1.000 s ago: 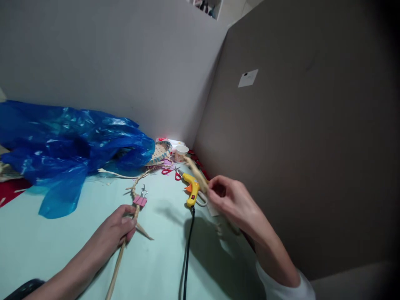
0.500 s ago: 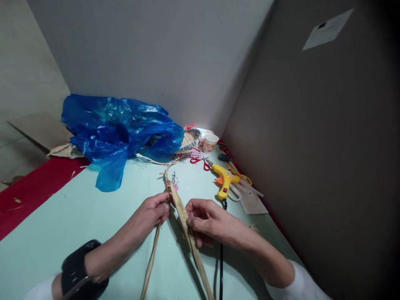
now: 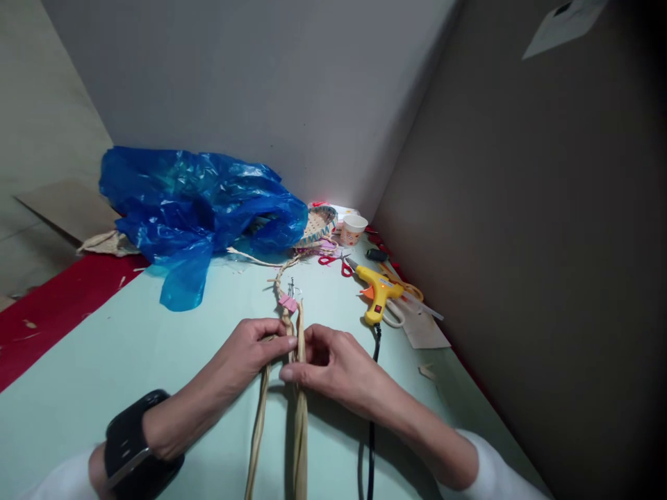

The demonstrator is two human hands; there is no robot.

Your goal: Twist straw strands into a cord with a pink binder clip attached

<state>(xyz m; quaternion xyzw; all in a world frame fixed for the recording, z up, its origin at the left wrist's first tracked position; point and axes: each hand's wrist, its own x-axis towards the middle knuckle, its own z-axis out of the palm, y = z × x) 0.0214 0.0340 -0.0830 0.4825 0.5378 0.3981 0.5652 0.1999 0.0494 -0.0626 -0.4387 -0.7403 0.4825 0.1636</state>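
Note:
A braid [image 3: 280,283] of dried straw-coloured plant strips runs toward me on the pale green tabletop, with a pink binder clip [image 3: 287,303] on it. Just below the clip, my left hand [image 3: 259,348] pinches the strips between thumb and fingers. One loose strand [image 3: 256,444] hangs from beneath that hand toward the near edge. My right hand [image 3: 333,361] is closed around a wider strip [image 3: 301,430], its thumb lying across it close to the left fingertips. Both hands almost touch.
A yellow glue gun [image 3: 382,288] lies at right, its black cord [image 3: 372,430] running toward me. Behind are red-handled scissors [image 3: 344,265], a paper cup [image 3: 354,229] and a small woven basket [image 3: 320,223]. A crumpled blue plastic bag [image 3: 198,208] covers the back left. Walls rise behind and right.
My right hand has moved left, close to my left hand, bringing the wide strip from a slant to nearly upright. The pink clip now shows more fully.

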